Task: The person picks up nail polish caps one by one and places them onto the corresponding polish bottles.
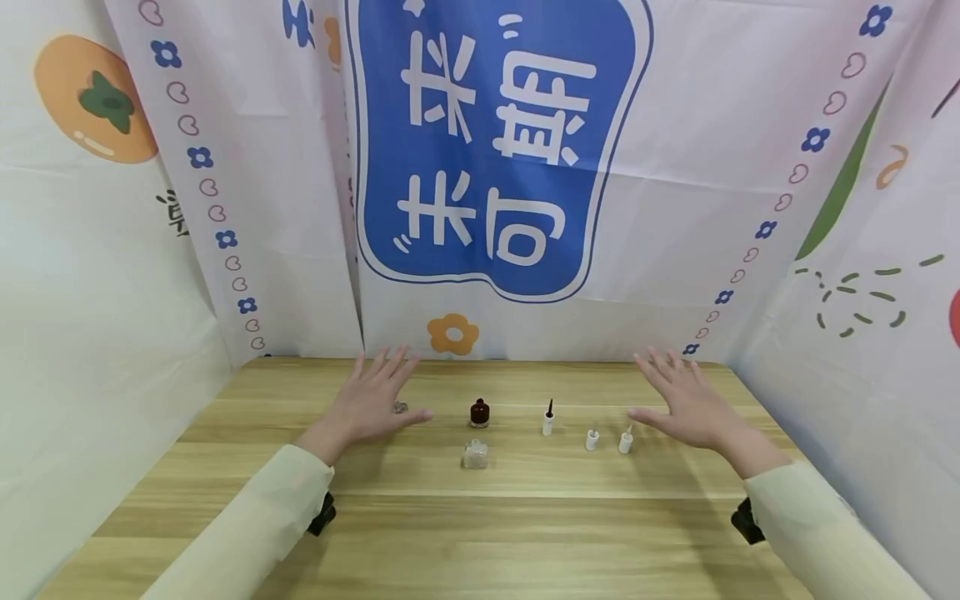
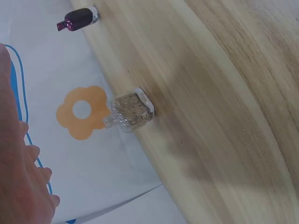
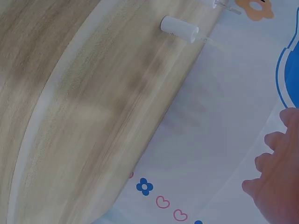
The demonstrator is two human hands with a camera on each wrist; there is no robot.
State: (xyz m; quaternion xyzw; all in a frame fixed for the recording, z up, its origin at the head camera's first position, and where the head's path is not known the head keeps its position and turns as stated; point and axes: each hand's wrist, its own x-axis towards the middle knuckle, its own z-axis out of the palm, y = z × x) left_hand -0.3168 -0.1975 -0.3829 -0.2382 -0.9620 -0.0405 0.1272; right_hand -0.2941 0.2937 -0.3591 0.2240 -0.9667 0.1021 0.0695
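My left hand [image 1: 367, 404] is held above the table with fingers spread and holds nothing. Beside it, a small glass nail polish bottle [image 1: 400, 407] is partly hidden; the left wrist view shows glittery contents in that nail polish bottle [image 2: 133, 109]. To its right stand a dark red nail polish bottle [image 1: 480, 414] and a clear nail polish bottle [image 1: 476, 454], both uncapped. My right hand [image 1: 690, 407], also spread and holding nothing, is nearest a white brush cap [image 1: 626, 442]. Two more upright caps, a middle cap [image 1: 592, 440] and a dark-bristled cap [image 1: 548, 422], stand left of it.
The wood-grain table [image 1: 480, 542] ends at a printed cloth backdrop [image 1: 675, 233]. White cloth walls rise at both sides. Black wrist devices [image 1: 322, 515] sit under the sleeves.
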